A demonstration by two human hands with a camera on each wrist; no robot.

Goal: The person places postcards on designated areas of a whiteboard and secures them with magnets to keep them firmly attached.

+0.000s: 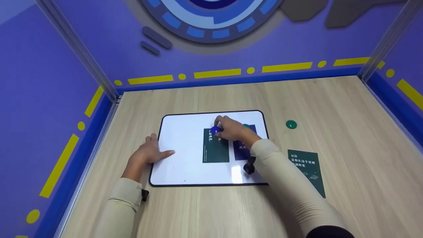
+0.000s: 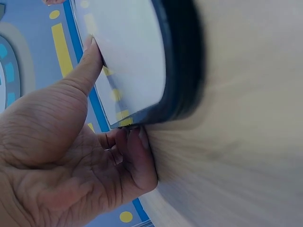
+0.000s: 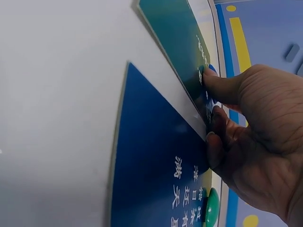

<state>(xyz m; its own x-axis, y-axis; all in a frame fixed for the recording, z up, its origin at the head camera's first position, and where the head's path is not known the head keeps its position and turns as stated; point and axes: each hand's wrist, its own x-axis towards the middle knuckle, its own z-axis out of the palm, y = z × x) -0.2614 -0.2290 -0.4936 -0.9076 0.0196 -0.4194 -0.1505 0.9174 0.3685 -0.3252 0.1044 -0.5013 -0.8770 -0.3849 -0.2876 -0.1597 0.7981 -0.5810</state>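
A white magnetic board (image 1: 180, 132) with a black frame lies on the wooden table. At its left edge, my left hand (image 1: 145, 152) grips the frame, thumb on the white surface and fingers curled against the side. My right hand (image 1: 233, 129) pinches a round blue magnet (image 1: 215, 130) at the top of a dark green card (image 1: 215, 150) on the board. Beside that card lies a navy card (image 1: 240, 152), partly hidden by my right wrist. A green magnet (image 3: 213, 208) sits at the navy card's top edge.
To the right of the board, a loose round green magnet (image 1: 291, 124) lies on the table (image 1: 350, 132). Nearer to me is another green card (image 1: 305, 162) with white print, partly covered by my right sleeve. Blue walls (image 1: 228, 59) with yellow marks enclose the table's back and sides.
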